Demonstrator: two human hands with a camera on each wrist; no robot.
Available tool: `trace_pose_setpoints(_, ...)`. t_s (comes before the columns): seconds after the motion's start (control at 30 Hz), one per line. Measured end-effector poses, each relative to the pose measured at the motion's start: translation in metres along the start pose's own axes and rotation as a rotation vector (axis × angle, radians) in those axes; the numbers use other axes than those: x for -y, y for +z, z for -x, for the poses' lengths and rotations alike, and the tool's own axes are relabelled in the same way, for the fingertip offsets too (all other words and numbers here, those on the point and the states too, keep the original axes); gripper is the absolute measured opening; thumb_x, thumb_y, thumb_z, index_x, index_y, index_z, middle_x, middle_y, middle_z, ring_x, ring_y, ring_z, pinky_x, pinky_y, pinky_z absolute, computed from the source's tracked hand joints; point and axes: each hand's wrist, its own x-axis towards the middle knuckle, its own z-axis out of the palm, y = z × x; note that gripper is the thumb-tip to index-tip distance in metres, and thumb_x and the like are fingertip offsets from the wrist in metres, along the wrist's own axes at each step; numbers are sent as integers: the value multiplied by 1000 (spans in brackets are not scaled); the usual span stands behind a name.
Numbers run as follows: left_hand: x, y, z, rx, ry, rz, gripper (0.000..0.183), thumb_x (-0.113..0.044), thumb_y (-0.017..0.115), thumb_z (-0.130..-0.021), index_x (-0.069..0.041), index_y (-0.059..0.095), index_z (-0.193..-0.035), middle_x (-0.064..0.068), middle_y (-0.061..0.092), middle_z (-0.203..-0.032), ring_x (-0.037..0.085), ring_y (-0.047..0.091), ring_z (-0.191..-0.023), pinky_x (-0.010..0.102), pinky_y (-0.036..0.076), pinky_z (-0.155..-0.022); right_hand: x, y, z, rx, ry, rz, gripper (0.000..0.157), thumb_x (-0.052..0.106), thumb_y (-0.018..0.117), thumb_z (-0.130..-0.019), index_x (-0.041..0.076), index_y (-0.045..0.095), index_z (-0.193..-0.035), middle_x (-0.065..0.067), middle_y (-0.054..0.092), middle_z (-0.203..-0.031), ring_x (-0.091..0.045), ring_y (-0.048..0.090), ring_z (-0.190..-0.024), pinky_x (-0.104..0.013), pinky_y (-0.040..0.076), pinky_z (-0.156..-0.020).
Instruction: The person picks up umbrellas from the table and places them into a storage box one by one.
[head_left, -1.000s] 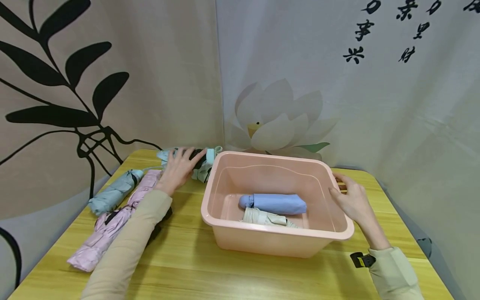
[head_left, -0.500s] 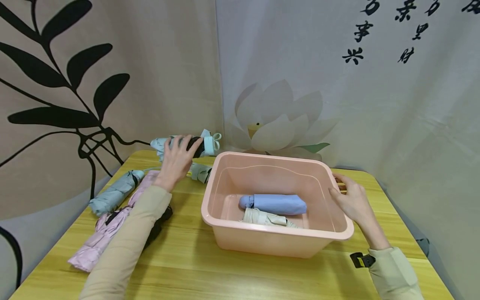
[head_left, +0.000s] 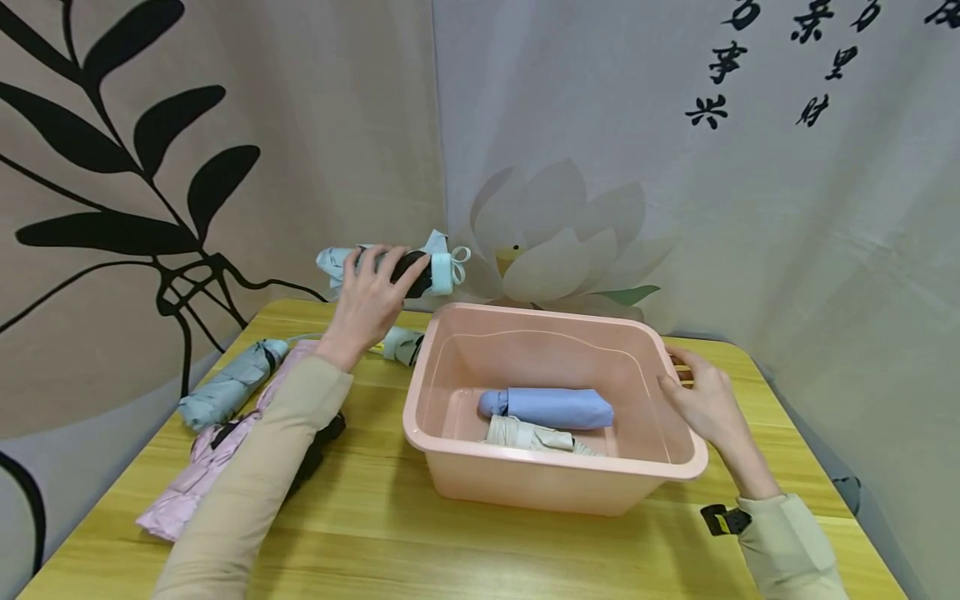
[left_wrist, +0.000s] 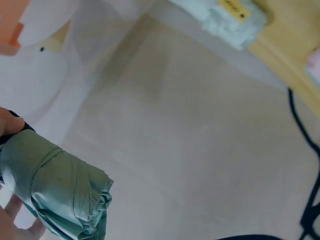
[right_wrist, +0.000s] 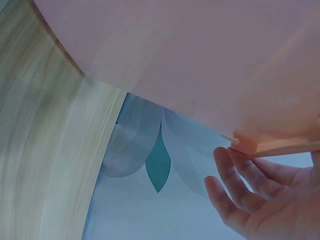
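My left hand (head_left: 367, 300) grips a folded light-blue umbrella (head_left: 442, 271) with a black band and a looped cord, raised above the back of the table. In the left wrist view the wrapped end of that umbrella (left_wrist: 60, 185) looks greenish, and only some fingers show. At the right end of a pink plastic basin (head_left: 555, 483), my right hand (head_left: 701, 396) holds the rim, thumb on top. The right wrist view shows its fingers (right_wrist: 235, 190) loosely bent below the rim. Inside the basin lie a blue folded umbrella (head_left: 555, 407) and a pale one (head_left: 528, 435).
On the table's left lie a teal folded umbrella (head_left: 232, 385) and a long lilac one (head_left: 202, 483). A dark item (head_left: 322, 446) is partly covered by the left forearm. A grey-green umbrella (head_left: 403, 343) sits against the basin's left side. Printed curtains (head_left: 360, 150) hang behind.
My left hand has lifted the light-blue umbrella off the back of the table, then shifted it slightly right. The grey-green umbrella beneath is now uncovered. My right hand and the basin stay put.
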Motion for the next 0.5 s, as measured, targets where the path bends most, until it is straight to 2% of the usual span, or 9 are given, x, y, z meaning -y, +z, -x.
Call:
trace_pose_setpoints(0.2,-11,-10,-22,-71,53,6,50,-6,64,-79,-20,52,-125,14,55,-117,34,50,-105,56,40,-87,1,0,-1,4,1,-4,51,24,48,-92,-1,40,-135,-26,53,-123,-40,57,-102,-47,52,-77)
trace_pose_setpoints(0.37,-22,-19,-39,-91,98,3,44,-3,56,-85,-21,52,-126,14,55,-116,35,50,-105,56,42,-85,1,0,-1,3,1,-1,50,23,48,-92,-2,40,-135,-26,53,-123,-40,57,-102,-48,52,-77)
trace_pose_setpoints(0.5,-33,-25,-52,-122,136,1,45,-2,55,-85,-21,52,-127,13,56,-116,34,52,-103,54,43,-84,1,0,0,3,6,2,50,23,47,-92,-2,40,-135,-27,52,-125,-41,56,-103,-49,52,-78)
